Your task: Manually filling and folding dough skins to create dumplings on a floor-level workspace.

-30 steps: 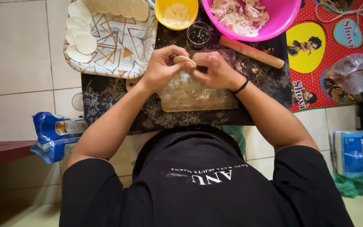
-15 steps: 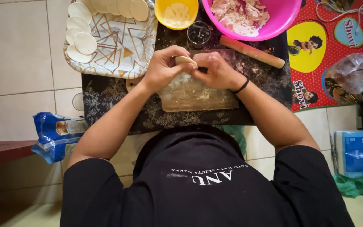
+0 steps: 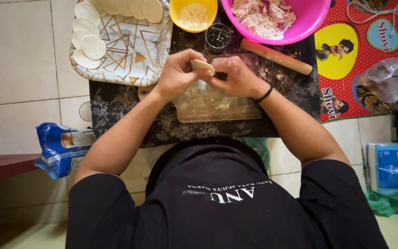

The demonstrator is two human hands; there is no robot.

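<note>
Hands: our left hand (image 3: 177,74) and right hand (image 3: 236,76) pinch the dumpling (image 3: 202,65).
Axis: lies left-right.
Look: pale, folded.

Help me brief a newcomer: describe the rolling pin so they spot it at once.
Find the big pink bowl at the top. Just below its rim, on the dark mat, lies the rolling pin: the only long, plain wooden cylinder, slanting away beside the right hand.

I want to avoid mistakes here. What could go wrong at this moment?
Both the left hand and right hand pinch one dough piece; hard pressing might tear it. The wooden rolling pin lies near the dark mat's edge and could roll. The right forearm could bump the pink bowl.
</note>
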